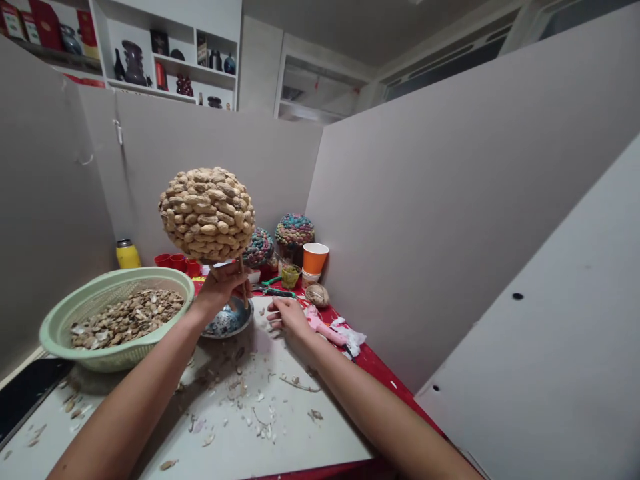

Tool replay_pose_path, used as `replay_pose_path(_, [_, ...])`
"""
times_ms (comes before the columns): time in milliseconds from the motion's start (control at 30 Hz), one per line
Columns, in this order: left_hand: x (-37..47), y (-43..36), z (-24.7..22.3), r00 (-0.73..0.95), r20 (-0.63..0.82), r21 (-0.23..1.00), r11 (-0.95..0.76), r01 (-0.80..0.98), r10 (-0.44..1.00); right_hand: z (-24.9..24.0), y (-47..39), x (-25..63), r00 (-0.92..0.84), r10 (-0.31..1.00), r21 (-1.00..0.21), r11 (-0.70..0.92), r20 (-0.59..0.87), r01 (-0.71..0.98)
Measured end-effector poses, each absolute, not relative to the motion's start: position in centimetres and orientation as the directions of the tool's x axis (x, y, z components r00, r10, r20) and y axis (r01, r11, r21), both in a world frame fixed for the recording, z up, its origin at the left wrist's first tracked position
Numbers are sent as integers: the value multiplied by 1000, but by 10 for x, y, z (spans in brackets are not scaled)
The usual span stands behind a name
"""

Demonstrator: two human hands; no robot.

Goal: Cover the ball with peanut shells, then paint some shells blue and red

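Note:
A large ball covered in peanut shells (207,215) is held up on thin sticks above the table. My left hand (226,285) is wrapped round the sticks just under the ball. Below that hand stands a bowl (227,321) with speckled blue and white contents. To the right of the bowl, my right hand (287,315) is low over the white board, its fingers bent and partly apart, with nothing seen in them. A pink tool (327,328), perhaps a glue gun, lies just beyond its right side.
A green basket of shells (50,330) stands at left, near a dark flat object (30,393). Shell bits litter the white board (280,447). Behind are a yellow bottle (128,255), red cups (177,262), pliers, coloured balls (295,230) and an orange cup (315,258). Grey partitions enclose the table.

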State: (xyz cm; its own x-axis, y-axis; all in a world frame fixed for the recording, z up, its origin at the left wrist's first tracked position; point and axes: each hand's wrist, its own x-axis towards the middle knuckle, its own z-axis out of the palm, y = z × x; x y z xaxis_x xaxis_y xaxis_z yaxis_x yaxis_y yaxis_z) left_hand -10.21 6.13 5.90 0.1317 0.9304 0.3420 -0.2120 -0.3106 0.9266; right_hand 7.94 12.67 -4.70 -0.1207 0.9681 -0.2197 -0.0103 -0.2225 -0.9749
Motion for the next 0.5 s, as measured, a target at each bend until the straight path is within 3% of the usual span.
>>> replay_pose_path(233, [-99, 77, 40, 85, 314, 947, -304, -106, 946, -27, 118, 123, -131, 989, -983, -93, -72, -158])
replay_pose_path(500, [-113, 92, 22, 33, 237, 957, -239, 163, 971, -23, 97, 133, -202, 979, -967, -75, -25, -245])
